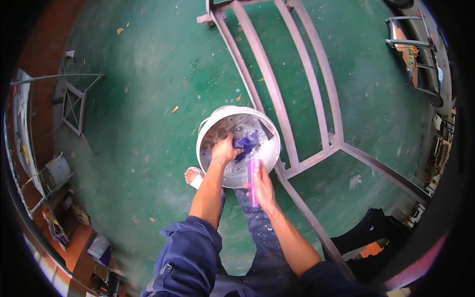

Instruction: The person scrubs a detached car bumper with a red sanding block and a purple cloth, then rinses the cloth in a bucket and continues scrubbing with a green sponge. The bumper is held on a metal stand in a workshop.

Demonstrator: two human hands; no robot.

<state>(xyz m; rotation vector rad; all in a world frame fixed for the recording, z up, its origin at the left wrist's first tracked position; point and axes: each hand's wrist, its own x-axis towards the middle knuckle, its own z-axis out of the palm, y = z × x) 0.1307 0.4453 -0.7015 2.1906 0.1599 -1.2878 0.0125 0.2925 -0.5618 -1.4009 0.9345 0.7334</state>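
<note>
Green floor (143,148), left hand (224,150) (reaching down) pinching blue cloth (247,142) in white bucket (271,152), right hand (264,190) wrapped round purple cylinder (254,184)

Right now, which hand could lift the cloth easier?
Probably the left hand: it's inside the bucket, at the cloth. The right hand is already holding the purple bar.
</note>
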